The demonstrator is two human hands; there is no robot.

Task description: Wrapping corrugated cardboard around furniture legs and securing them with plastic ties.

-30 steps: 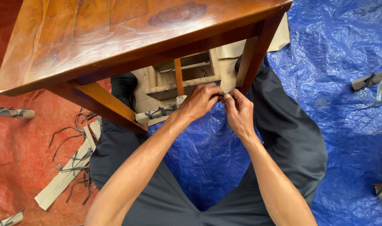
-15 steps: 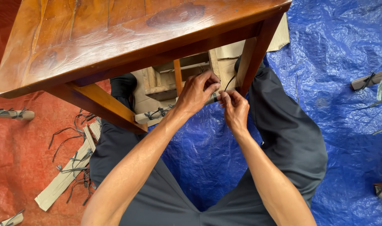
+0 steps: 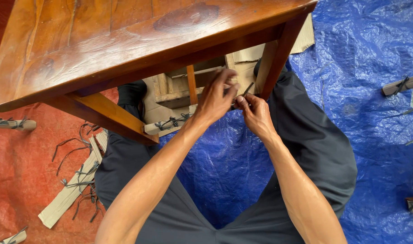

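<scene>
I sit on the floor in dark trousers, with a polished brown wooden table (image 3: 125, 40) over my knees. Both hands reach under its front rail. My left hand (image 3: 215, 97) has its fingers curled up beside a cardboard-wrapped wooden piece (image 3: 179, 88) under the table. My right hand (image 3: 256, 113) pinches a thin dark strap (image 3: 248, 88) that sticks up next to the table leg (image 3: 278, 54). The hands touch each other. What the left fingers grip is hidden.
A blue tarp (image 3: 364, 113) covers the floor to the right, a red one (image 3: 21, 180) to the left. Cardboard strips with dark straps (image 3: 70, 190) lie at the left. More wrapped pieces (image 3: 403, 86) lie at the right edge.
Both hands have moved up and further under the table's front rail, staying together. The dark strap now stands up between them.
</scene>
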